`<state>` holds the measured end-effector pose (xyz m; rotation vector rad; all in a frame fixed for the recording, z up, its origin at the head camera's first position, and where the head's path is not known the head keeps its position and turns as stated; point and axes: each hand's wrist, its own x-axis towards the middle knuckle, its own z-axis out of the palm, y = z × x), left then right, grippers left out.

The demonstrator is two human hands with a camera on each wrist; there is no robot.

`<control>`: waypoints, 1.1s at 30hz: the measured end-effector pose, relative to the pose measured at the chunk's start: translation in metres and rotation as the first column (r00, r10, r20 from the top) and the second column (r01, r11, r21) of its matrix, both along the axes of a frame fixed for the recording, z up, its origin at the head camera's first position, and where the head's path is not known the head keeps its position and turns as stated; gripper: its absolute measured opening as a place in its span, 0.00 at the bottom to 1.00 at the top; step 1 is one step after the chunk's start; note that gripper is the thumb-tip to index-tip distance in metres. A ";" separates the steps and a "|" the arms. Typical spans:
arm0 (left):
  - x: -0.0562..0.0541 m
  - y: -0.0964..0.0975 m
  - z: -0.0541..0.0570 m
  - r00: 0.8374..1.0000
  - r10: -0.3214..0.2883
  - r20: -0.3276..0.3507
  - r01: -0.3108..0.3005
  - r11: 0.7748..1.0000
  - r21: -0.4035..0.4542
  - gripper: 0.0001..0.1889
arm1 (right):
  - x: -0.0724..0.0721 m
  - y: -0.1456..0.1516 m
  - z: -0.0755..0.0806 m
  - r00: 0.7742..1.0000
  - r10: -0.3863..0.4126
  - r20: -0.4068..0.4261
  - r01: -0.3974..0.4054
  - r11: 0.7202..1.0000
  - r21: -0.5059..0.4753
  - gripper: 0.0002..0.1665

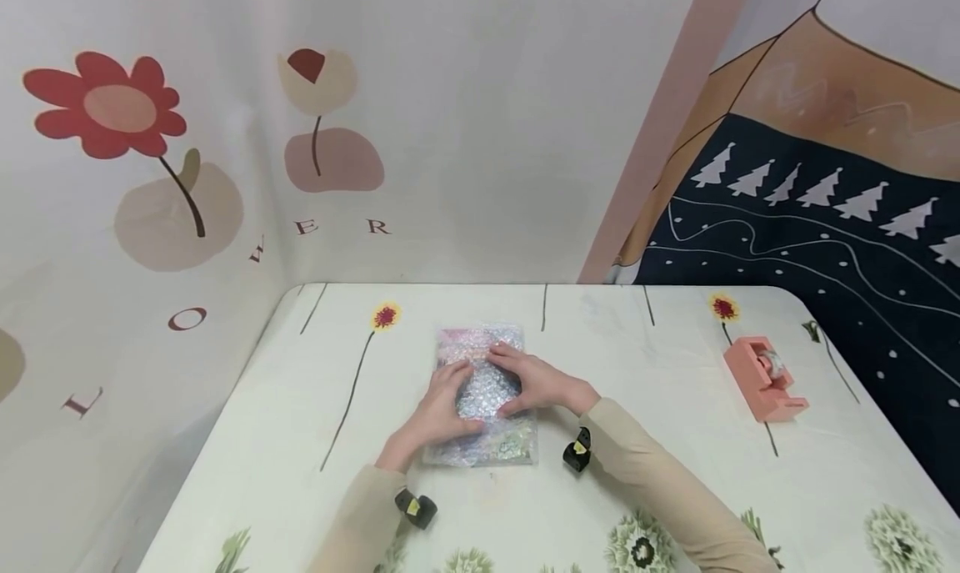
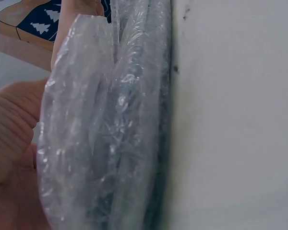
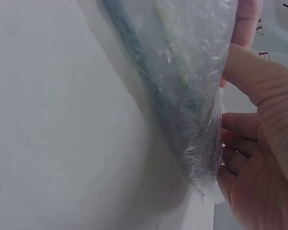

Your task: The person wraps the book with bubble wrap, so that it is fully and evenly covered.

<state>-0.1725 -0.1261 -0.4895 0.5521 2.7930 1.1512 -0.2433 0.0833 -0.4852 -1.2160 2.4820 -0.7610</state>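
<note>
A flat rectangular package in clear bubble wrap [image 1: 487, 391] lies on the table in the head view, with pink, purple and green print showing through it. My left hand [image 1: 441, 408] rests on its left side, thumb toward the near middle. From the right, my right hand [image 1: 542, 381] touches the top of the wrap, its thumb spread from the fingers. Between the two hands the wrap shines silvery. In the left wrist view, loose layers of bubble wrap [image 2: 129, 105] bulge up along the edge. Fingertips of my right hand [image 3: 273, 139] meet the crinkled wrap in the right wrist view.
A pink tape dispenser [image 1: 753, 381] with a roll of tape stands on the right of the table. The white tablecloth [image 1: 622, 348] has printed flowers. Curtains with flower and tree prints [image 1: 480, 139] hang behind and beside the table.
</note>
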 end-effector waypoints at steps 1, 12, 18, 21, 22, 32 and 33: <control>0.000 0.000 0.000 1.000 0.001 0.001 -0.001 1.000 -0.004 0.47 | 0.000 0.000 0.000 1.000 0.000 0.001 0.000 1.000 0.001 0.54; -0.002 0.002 -0.003 1.000 0.001 -0.018 -0.002 0.998 -0.068 0.50 | -0.002 0.002 0.002 1.000 0.028 -0.002 -0.028 0.998 -0.050 0.53; 0.000 0.002 -0.002 1.000 -0.001 -0.029 0.000 0.998 -0.057 0.51 | -0.002 0.012 0.001 0.998 -0.020 -0.060 0.009 0.982 -0.188 0.41; 0.000 0.003 -0.002 0.999 -0.002 -0.036 0.000 0.998 -0.066 0.50 | -0.001 0.023 0.006 0.996 -0.060 -0.071 0.038 0.960 -0.279 0.36; 0.000 0.003 -0.003 0.999 -0.001 -0.038 -0.002 0.998 -0.068 0.50 | 0.000 0.028 0.008 0.995 -0.074 -0.070 0.050 0.953 -0.299 0.36; 0.000 0.004 -0.002 0.999 0.017 -0.032 -0.019 0.997 -0.074 0.50 | 0.002 0.077 0.022 0.959 -0.285 0.007 0.267 0.887 -0.376 0.31; -0.001 0.004 -0.003 0.999 0.016 -0.034 -0.018 0.997 -0.075 0.50 | 0.003 0.083 0.023 0.953 -0.301 0.018 0.285 0.879 -0.383 0.30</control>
